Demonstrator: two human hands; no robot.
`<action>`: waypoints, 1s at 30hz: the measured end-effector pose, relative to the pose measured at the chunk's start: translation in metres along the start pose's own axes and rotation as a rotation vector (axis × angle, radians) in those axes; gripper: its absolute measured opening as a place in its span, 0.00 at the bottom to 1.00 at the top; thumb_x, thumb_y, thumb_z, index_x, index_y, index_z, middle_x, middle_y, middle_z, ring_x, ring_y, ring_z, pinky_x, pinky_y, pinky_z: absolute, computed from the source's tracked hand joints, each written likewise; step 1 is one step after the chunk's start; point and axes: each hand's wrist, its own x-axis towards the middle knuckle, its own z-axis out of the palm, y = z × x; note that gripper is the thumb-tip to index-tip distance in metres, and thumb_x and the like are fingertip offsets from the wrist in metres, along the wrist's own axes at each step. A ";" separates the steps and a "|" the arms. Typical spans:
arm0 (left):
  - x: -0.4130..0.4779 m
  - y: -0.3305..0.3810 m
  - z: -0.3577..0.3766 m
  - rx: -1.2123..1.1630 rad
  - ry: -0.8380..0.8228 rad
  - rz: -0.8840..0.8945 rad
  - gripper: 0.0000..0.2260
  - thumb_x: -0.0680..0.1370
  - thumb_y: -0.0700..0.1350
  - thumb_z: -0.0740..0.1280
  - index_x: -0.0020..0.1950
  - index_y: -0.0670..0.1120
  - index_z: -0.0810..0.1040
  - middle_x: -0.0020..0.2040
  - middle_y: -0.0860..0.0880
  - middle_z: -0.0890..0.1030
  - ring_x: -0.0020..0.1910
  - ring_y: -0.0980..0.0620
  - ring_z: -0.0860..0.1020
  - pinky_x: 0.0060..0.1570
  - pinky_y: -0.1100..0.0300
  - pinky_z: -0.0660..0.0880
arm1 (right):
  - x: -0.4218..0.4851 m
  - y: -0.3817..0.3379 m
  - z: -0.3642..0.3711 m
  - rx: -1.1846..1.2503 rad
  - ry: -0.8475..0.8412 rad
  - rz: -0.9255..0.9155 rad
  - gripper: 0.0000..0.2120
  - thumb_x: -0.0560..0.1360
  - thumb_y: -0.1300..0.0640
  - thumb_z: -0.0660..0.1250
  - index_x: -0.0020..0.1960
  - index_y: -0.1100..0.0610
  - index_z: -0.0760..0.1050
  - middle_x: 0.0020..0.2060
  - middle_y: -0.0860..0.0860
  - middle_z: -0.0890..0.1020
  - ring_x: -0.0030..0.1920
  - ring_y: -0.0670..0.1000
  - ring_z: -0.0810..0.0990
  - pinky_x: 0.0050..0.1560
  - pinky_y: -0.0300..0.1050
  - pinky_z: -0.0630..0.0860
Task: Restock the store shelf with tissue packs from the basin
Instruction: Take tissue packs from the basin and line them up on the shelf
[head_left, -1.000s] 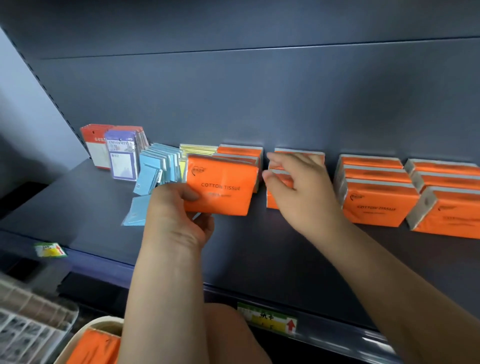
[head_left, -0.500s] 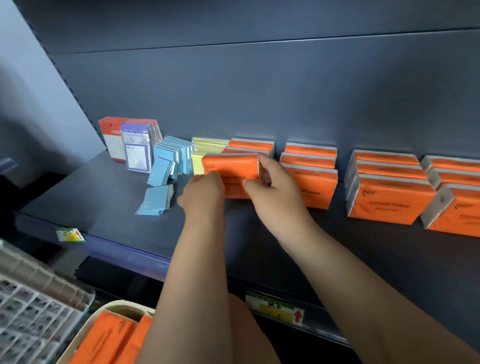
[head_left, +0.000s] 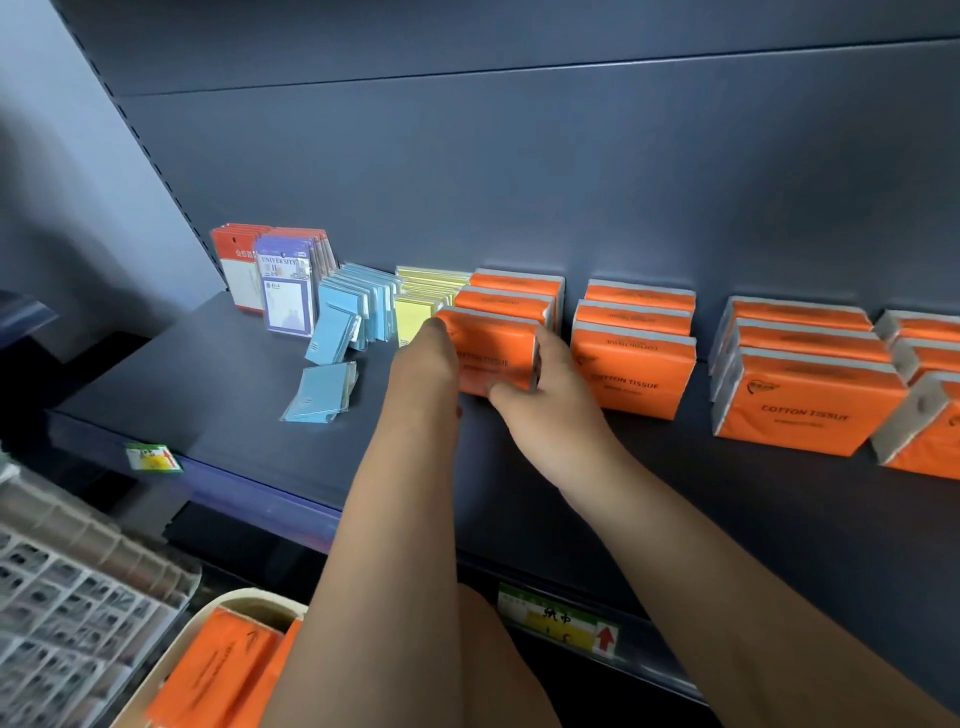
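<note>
so on my feed the pack (head_left: 496, 345) sits upright at the front of an orange row (head_left: 519, 283) on the shelf (head_left: 234, 395), left hand (head_left: 423, 366) curled round its 9 o'clock end, right hand (head_left: 550, 405) wrapped on its 3 o'clock end, and the basin (head_left: 249, 597) with more sits at 7 o'clock.

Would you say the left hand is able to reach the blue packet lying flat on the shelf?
Probably yes: the blue packet lies just left of the left hand with only bare shelf between, though it must first release the orange tissue pack.
</note>
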 end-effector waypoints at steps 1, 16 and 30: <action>0.002 0.000 0.001 0.013 -0.015 -0.011 0.14 0.83 0.56 0.58 0.59 0.49 0.75 0.46 0.48 0.77 0.48 0.46 0.78 0.62 0.47 0.77 | 0.001 0.001 0.000 0.006 0.010 -0.004 0.29 0.68 0.53 0.67 0.69 0.43 0.73 0.59 0.41 0.82 0.59 0.43 0.81 0.65 0.50 0.77; -0.005 -0.001 0.010 0.049 -0.129 -0.032 0.18 0.85 0.55 0.58 0.41 0.48 0.72 0.17 0.52 0.75 0.26 0.49 0.78 0.22 0.64 0.74 | 0.008 0.015 0.005 0.074 0.016 0.043 0.32 0.72 0.53 0.69 0.75 0.44 0.67 0.65 0.43 0.79 0.63 0.43 0.79 0.65 0.44 0.76; -0.001 -0.006 0.008 0.135 -0.170 0.038 0.21 0.84 0.62 0.56 0.42 0.48 0.73 0.39 0.49 0.79 0.37 0.52 0.78 0.40 0.58 0.76 | 0.004 0.019 0.012 0.001 0.101 0.043 0.33 0.71 0.52 0.67 0.76 0.48 0.64 0.69 0.46 0.76 0.70 0.48 0.75 0.70 0.53 0.74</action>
